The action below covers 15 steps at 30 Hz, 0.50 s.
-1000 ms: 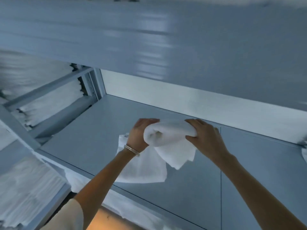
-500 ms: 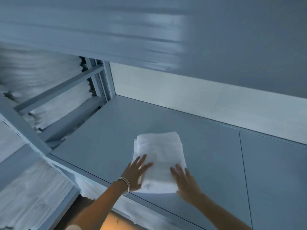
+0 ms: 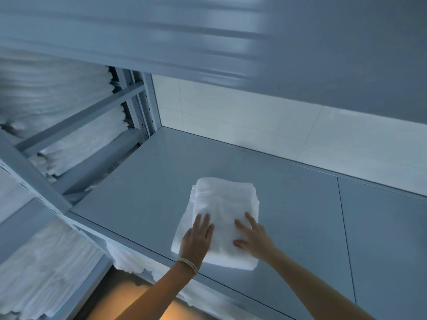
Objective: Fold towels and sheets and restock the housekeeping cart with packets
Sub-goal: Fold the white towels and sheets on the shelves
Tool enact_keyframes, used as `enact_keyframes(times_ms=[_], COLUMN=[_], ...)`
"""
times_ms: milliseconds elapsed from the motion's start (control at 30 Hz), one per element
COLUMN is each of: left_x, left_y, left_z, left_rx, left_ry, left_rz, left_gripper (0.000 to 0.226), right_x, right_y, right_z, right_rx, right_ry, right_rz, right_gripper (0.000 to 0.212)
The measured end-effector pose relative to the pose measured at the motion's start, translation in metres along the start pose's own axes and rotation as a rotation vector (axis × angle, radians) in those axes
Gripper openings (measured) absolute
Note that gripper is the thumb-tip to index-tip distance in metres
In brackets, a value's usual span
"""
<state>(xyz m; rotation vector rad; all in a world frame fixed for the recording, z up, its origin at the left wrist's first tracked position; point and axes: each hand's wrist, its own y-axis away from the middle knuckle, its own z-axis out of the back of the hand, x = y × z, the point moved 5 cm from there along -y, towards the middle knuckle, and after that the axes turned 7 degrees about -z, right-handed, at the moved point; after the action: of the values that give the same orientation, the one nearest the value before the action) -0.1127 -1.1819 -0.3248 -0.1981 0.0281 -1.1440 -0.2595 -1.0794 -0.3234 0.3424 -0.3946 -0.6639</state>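
A grey metal shelf (image 3: 143,192) in a linen rack held a folded white towel (image 3: 225,204) near its front edge, well clear of the back wall. Blurred stacks of what appeared to be white linen (image 3: 76,144) filled the bay beside it. The left hand (image 3: 196,240) and right hand (image 3: 253,236) lay flat on the towel's near end, fingers straight, pressing rather than gripping. A thin bracelet (image 3: 188,265) circled the left wrist.

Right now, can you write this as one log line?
step: pressing folded towel flat | left hand: open on towel | right hand: open on towel | place: shelf
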Motion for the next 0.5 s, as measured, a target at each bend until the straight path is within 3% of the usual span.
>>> enact_keyframes(times_ms=[67, 133, 200, 233, 267, 333, 400, 433, 500], left_x=[-0.005, -0.004, 0.007, 0.014, 0.022, 0.03, 0.028, 0.025, 0.021], left_y=[0.009, 0.011, 0.011, 0.008, 0.003, -0.003, -0.005, -0.007, -0.012], left_z=[-0.006, -0.011, -0.01, -0.004, 0.008, 0.026, 0.036, 0.042, 0.049], left_rx=[0.136, 0.224, 0.371, 0.354, 0.283, 0.171, 0.166, 0.184, 0.217], left_ry=[0.01, 0.089, 0.452, 0.657, 0.879, 1.296, 1.66, 1.771, 1.913], left_rz=[0.031, 0.027, 0.117, 0.234, 0.377, 0.674, 0.945, 1.014, 1.057], left_gripper=[0.071, 0.057, 0.09, 0.1, 0.102, 0.081, 0.04, 0.029, 0.031], right_x=[0.009, 0.025, 0.04, 0.049, 0.057, 0.073, 0.084, 0.09, 0.095], right_y=[0.003, 0.009, 0.018, 0.024, 0.029, 0.036, 0.029, 0.026, 0.022], right_z=[0.001, 0.011, 0.018, 0.019, 0.016, 0.013, 0.008, 0.012, 0.017], right_rx=[-0.018, -0.1, -0.21, -0.267, -0.211, -0.077, 0.067, 0.061, 0.006], right_ry=[0.084, 0.204, 0.291, 0.258, 0.144, -0.108, -0.238, -0.261, -0.144], right_rz=[-0.026, -0.006, 0.062, 0.145, 0.211, 0.204, 0.09, 0.052, 0.002], right_gripper=[0.067, 0.068, 0.068, 0.068, 0.071, 0.075, 0.089, 0.1, 0.112])
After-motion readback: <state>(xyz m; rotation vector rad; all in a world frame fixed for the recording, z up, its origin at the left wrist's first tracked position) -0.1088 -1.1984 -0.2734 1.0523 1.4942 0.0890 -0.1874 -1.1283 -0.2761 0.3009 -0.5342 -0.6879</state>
